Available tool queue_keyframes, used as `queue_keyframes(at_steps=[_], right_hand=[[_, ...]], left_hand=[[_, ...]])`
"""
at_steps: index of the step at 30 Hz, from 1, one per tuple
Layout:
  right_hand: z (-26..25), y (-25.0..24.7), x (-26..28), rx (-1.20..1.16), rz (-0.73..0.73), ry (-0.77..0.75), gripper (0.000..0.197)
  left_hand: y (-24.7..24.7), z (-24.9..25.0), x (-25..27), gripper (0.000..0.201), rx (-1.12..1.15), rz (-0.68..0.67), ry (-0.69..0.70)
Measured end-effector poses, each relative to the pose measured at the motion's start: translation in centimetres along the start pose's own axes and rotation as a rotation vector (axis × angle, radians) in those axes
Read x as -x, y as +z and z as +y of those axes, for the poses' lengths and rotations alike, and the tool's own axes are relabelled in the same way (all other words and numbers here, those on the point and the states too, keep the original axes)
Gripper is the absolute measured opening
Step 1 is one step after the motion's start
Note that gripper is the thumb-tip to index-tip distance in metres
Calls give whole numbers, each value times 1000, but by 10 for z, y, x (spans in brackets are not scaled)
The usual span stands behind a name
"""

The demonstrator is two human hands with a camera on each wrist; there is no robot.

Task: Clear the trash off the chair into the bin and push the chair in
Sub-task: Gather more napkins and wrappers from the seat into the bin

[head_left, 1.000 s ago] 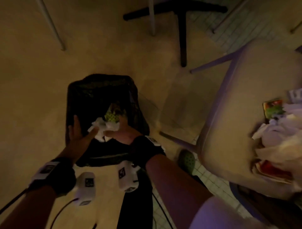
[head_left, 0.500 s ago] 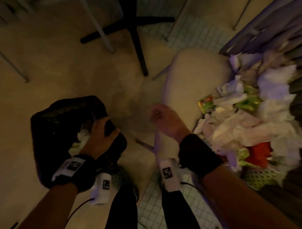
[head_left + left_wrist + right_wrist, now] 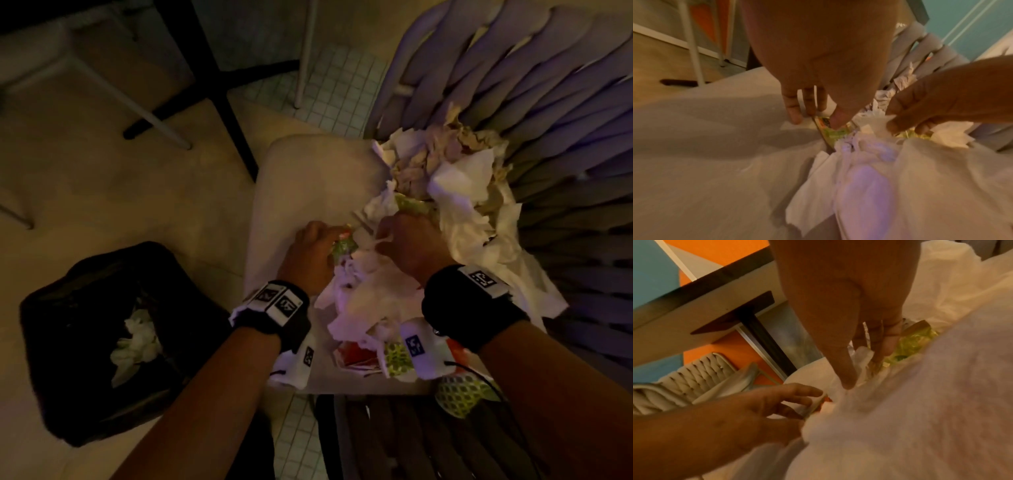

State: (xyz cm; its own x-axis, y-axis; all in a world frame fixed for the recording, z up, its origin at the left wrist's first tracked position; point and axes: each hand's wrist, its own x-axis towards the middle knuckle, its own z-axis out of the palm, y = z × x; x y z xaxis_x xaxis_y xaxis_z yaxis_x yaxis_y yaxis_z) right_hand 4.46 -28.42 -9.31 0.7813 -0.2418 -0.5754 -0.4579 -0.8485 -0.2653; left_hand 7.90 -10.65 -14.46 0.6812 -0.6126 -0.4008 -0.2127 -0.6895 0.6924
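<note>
**Fingers of both hands closed on trash at the chair seat**

Fingers (image 3: 792, 110) of the left hand (image 3: 308, 257) curl down at the near-left edge of the trash pile (image 3: 445, 212), with the thumb pressed against a green and orange printed wrapper (image 3: 830, 131); the wrapper is pinched between thumb and fingers. Fingers (image 3: 882, 337) of the right hand (image 3: 407, 246) are bent into the pile just beside the left hand and pinch a wad of white tissue (image 3: 873, 120), seen in the left wrist view between thumb and forefinger. The two hands lie close together but apart.

The pile lies on the pale cushioned seat of the chair (image 3: 308, 171), heaped toward its woven strap back (image 3: 548, 102). It consists mostly of crumpled white paper, with a yellow-green wrapper (image 3: 914, 340) showing under the right hand and red (image 3: 352, 353) and green-patterned packaging (image 3: 397, 359) at the near edge. The left part of the seat is bare.

The bin (image 3: 85, 342), black and lined with a dark bag, stands on the floor to the left of the chair, well apart from the hands. White crumpled paper (image 3: 137, 342) lies inside it.

A dark table pedestal (image 3: 219, 85) and pale chair legs (image 3: 144, 109) stand beyond the seat. Both wrists carry dark bands with white marker tags (image 3: 281, 301).
</note>
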Motion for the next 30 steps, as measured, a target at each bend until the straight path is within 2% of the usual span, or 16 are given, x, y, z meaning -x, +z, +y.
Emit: queue_keyframes(at_steps=[3,6,8,11,12,13,15,16,18,19,21,22,24,26,28,30], right_hand=[[9,-11,1,-216,110,14,13],[20,-23,3,-348,212,46,25],[23,-31,3,-374,232,37,35],[26,-35,1,-383,313,6,24],[28,-35,0,-366,305,20,21],[28,-38,1,-396,243,77,22],[30,-41,4,-435,71,133,36],[33,-41,4,-391,35,124,38],[38,-38,3,-278,32,111,24],[39,-37,4,-264,74,83,13],[42,-36,8,-286,131,39,10],[42,-37,11,-329,136,10,13],[40,-42,20,-398,112,-79,32],[35,-41,26,-384,30,-108,34],[33,-34,32,-322,-85,-124,21],[35,-28,40,-247,-200,-86,27]], left_hand=[[8,9,-15,61,-225,-29,-38],[14,9,-21,62,-344,-36,-32],[17,9,-22,48,-332,-10,-18],[11,9,-29,14,-172,24,-29],[7,9,-31,13,-71,26,-58],[3,8,-32,22,36,12,-102],[-7,8,-30,34,233,5,-147],[-13,10,-28,34,302,19,-143],[-25,10,-25,29,387,56,-145],[-30,10,-23,23,406,80,-152],[-40,8,-20,10,411,147,-144],[-42,7,-18,14,399,182,-130],[-42,8,-10,28,338,205,-97],[-33,12,-1,40,271,162,-23],[-18,17,9,41,248,65,65],[-2,26,18,42,215,-28,107]])
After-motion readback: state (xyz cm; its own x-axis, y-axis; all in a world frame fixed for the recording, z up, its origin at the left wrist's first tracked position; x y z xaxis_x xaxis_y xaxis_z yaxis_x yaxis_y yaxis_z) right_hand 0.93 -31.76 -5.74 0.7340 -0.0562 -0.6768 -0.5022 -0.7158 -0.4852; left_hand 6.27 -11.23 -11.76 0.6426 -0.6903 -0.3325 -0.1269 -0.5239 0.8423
